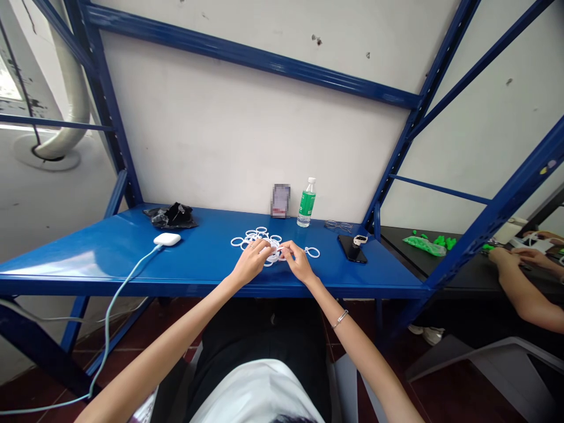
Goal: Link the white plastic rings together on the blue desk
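Note:
A loose pile of white plastic rings (261, 231) lies on the blue table (211, 276), each ring with a small end piece. My left hand (253, 258) is over the front of the pile, its fingers closed at a white ring. Close beside it on the right, my right hand (298, 261) pinches a white piece that seems part of the same ring; the fingers hide most of it. Another white ring (312, 252) rests apart, just right of my right hand.
Toward the back stand a water bottle (306, 202) and a phone-like blurred object (281, 201). Glasses (338, 225), a black phone (352, 249) and a watch (360, 239) are at right. A white case (167, 239) on a cable and a black bag (171, 215) lie left. A co-worker's hands (504, 257) are far right.

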A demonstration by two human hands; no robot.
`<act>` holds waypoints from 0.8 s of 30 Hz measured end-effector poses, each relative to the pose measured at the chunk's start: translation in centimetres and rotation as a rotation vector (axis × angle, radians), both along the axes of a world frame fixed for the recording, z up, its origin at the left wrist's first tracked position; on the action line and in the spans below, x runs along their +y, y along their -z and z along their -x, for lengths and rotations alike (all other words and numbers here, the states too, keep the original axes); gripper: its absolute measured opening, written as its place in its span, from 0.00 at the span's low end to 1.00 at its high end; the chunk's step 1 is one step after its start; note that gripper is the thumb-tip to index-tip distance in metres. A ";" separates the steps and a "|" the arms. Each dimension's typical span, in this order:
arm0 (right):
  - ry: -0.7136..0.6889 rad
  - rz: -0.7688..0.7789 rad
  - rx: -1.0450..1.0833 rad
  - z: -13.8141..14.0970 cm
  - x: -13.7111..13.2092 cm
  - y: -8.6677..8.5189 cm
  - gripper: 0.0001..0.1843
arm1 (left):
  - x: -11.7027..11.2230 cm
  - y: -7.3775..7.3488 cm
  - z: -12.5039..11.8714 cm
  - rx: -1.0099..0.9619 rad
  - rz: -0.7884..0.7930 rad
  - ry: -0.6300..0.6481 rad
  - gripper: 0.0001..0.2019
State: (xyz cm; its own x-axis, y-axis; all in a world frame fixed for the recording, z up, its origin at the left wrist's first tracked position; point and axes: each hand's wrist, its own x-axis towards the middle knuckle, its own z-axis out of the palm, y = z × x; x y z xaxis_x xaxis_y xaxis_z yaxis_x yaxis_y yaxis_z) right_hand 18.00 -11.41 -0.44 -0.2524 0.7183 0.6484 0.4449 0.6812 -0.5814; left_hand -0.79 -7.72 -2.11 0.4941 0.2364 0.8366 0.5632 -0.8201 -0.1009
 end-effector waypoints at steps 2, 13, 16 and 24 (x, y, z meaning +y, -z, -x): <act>-0.003 -0.012 0.010 0.0 -0.1 -0.2 0.16 | -0.2 -0.2 -0.1 0.001 0.022 -0.005 0.12; 0.050 -0.305 -0.209 0.0 -0.7 -0.4 0.09 | -1.0 -0.9 0.1 -0.065 0.189 0.029 0.13; 0.060 -0.355 -0.254 0.0 -0.8 -0.4 0.08 | -0.9 -1.0 0.1 -0.083 0.184 0.029 0.14; 0.059 -0.311 -0.263 0.1 -0.6 -0.3 0.06 | -0.6 -1.0 0.0 -0.100 0.160 0.069 0.11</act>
